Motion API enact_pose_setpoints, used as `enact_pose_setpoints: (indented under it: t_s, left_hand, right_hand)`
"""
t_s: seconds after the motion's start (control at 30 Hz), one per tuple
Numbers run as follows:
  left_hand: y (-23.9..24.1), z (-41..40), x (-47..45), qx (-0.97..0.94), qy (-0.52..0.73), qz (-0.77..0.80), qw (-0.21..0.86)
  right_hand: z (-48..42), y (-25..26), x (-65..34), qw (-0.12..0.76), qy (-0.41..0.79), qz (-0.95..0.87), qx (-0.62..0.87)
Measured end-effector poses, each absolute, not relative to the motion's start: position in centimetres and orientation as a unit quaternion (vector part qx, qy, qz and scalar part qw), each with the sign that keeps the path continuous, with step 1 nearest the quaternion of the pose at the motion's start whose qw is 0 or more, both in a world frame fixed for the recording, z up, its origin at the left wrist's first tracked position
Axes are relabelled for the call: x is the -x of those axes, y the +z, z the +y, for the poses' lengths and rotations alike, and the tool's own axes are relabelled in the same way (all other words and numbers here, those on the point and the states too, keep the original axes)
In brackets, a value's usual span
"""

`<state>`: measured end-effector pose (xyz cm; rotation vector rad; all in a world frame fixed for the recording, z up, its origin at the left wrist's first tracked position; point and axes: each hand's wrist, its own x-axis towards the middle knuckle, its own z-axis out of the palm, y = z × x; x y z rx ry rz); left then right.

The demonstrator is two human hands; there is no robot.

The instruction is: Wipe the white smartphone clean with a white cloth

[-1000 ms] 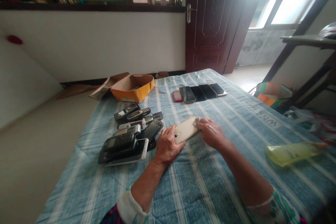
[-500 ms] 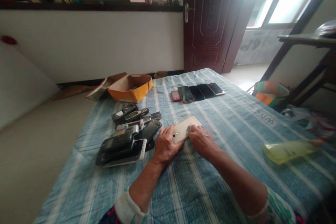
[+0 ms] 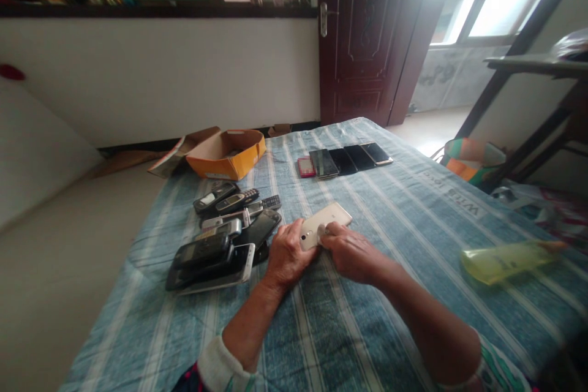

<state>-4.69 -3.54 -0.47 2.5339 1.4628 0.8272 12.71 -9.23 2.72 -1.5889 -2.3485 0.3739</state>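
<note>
A pale gold smartphone (image 3: 334, 214) lies back up, its camera end towards my left hand (image 3: 288, 252). My left hand is closed round that end, fingers over the near edge. My right hand (image 3: 348, 246) pinches a small white wad (image 3: 321, 231), perhaps tissue or cloth, and presses it on the phone's back. Just left of my left hand is a pile of old phones: a black smartphone (image 3: 258, 229), a thick black handset (image 3: 202, 252), a white-edged phone (image 3: 243, 260) and several keypad phones (image 3: 236, 201).
An open orange cardboard box (image 3: 225, 162) stands at the far left of the striped cloth (image 3: 367, 318). Further back, a row of dark smartphones (image 3: 343, 161) lies beside a small pink-red item (image 3: 305, 166). A yellow transparent bottle or pouch (image 3: 503, 262) lies on the right.
My right hand and the white wad have slid left along the phone's back, closer to the camera end. My left hand keeps its hold. The whole view has shifted slightly.
</note>
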Motion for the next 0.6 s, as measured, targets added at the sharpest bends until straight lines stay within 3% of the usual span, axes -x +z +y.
enact_pose_setpoints:
  t_s: [0.6]
  left_hand:
    - [1.5, -3.0, 5.1, -0.875, 0.166, 0.454, 0.037]
  right_hand:
    - [-7.7, 2.6, -11.8, 0.054, -0.003, -0.861, 0.506]
